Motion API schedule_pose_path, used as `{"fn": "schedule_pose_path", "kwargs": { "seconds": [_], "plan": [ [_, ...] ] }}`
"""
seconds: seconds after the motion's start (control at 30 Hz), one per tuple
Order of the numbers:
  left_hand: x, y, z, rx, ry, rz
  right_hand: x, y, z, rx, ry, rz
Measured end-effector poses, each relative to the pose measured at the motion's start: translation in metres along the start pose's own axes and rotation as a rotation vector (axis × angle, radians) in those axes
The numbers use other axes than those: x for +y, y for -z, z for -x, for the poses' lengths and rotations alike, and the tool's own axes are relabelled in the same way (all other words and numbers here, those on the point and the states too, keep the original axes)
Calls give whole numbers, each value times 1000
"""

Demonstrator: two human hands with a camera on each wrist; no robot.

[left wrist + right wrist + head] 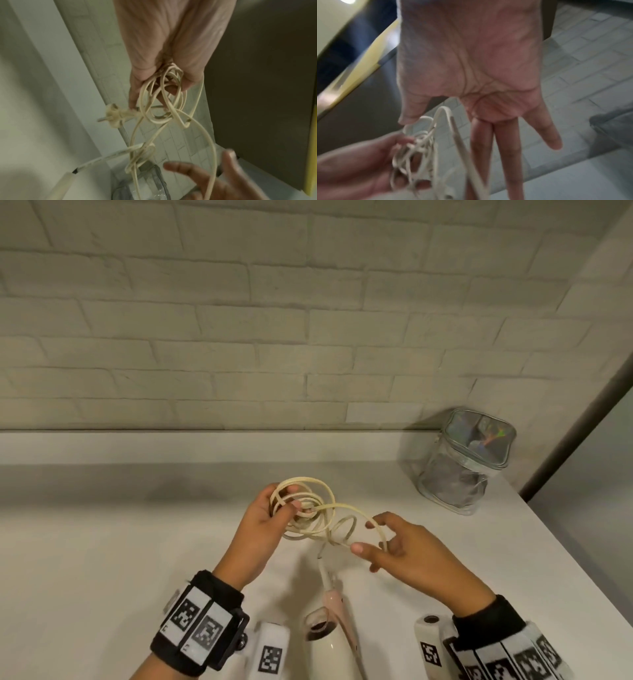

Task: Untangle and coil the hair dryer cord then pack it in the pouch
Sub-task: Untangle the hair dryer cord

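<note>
My left hand (286, 503) grips a loose coil of the cream cord (301, 508) above the white counter; in the left wrist view its fingers (135, 97) curl through the loops (161, 105), and the plug (113, 116) sticks out beside them. One strand arcs right over the spread, straight fingers of my right hand (368, 537), lying on them without being pinched (447, 121). A small twisted loop (342, 530) hangs between the hands. The cream and pink hair dryer (330, 645) lies below them at the near edge. The clear pouch (466, 460) stands at the back right.
The white counter (102, 542) runs along a raised ledge (171, 446) under a pale brick wall. Its right edge (565, 549) slants toward me just past the pouch, with a dark vertical strip beyond it.
</note>
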State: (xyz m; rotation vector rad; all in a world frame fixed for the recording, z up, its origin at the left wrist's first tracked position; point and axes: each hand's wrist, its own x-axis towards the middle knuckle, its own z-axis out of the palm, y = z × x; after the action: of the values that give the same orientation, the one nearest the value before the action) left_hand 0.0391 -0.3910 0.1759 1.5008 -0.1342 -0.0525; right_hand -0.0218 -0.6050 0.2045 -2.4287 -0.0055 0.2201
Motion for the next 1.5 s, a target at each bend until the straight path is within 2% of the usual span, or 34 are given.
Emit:
{"fn": "schedule_pose_path", "kwargs": {
  "seconds": [0.03, 0.07, 0.13, 0.2, 0.23, 0.3, 0.47, 0.63, 0.73, 0.83, 0.97, 1.07, 1.13, 1.23, 1.3, 1.33, 1.4, 1.47, 1.5],
  "plan": [
    [2, -2, 1, -2, -29, -20, -4, 1, 2, -11, 4, -23],
    [3, -4, 1, -2, -55, -40, -8, 3, 3, 40, 17, -60],
    [3, -7, 1, -7, -80, -64, -15, 6, 2, 273, 108, -61],
    [2, -10, 0, -28, -85, -67, -28, 6, -1, 454, 298, 60],
    [1, -12, 1, -43, -83, -61, -35, 4, -3, 473, 378, 141],
    [-1, -17, 4, -64, -73, -49, -45, -4, -8, 442, 446, 277],
    [-1, -15, 5, -97, -33, -13, -44, -9, -22, 507, 429, 392],
    [-6, 1, -4, -38, 73, 46, -15, 1, -17, 547, 473, 296],
    [-4, 0, -6, -86, 127, 106, -2, -6, -15, 606, 441, 260],
    [2, -2, -10, -59, 137, 137, 6, -18, -10, 618, 401, 83],
    [-4, 23, -18, 189, 211, 238, 15, 2, -6, 751, 261, -684],
    [-4, 34, -18, 127, 224, 250, 26, 21, -10, 602, 136, -955],
    [0, 32, -16, 54, 182, 224, 33, 21, -15, 575, 57, -888],
    [8, 29, -14, -6, 135, 265, 40, 20, -23, 652, 0, -703],
    [11, 28, -13, -28, 122, 282, 40, 19, -28, 626, 26, -755],
    [11, 26, -13, -36, 121, 278, 37, 18, -30, 561, 30, -852],
    [10, 20, -11, -52, 128, 279, 28, 15, -30, 339, -2, -967],
    [6, 17, -10, -78, 129, 267, 25, 6, -30, 143, -54, -816],
    [6, 15, -9, -93, 127, 252, 26, -1, -31, 111, -67, -683]
  ]
}}
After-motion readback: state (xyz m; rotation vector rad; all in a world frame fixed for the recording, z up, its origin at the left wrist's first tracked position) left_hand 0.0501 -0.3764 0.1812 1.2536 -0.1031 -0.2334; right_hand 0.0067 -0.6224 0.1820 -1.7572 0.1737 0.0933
